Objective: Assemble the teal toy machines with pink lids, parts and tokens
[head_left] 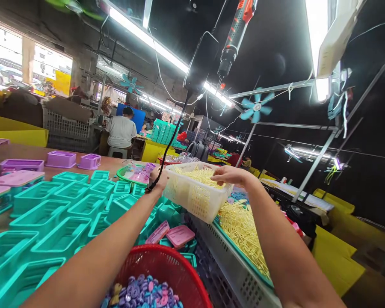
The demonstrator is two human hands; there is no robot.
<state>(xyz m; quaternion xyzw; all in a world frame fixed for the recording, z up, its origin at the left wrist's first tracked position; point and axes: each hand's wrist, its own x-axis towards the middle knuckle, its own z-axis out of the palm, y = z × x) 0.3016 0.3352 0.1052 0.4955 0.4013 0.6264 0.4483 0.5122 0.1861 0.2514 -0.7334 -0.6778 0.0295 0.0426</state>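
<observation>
A white plastic basket (192, 194) with slotted walls, full of thin pale-yellow plastic pieces (197, 174), sits tilted on the corner of a larger crate. My left hand (159, 179) grips the basket's left end; a black band and cord cross that wrist. Over the basket's right end hangs my right hand (229, 175), its fingers loosely bent and apart above the yellow pieces. I see nothing held in it, though its fingertips are partly hidden. Beneath my right forearm, more yellow sticks (244, 226) fill the larger grey crate (224, 252).
Teal plastic boxes (53, 214) cover the table at left, with purple boxes (61, 159) behind them. A red basket (176, 261) of small colourful parts stands nearest me. An electric screwdriver (235, 40) hangs overhead. A seated person (121, 130) is farther back.
</observation>
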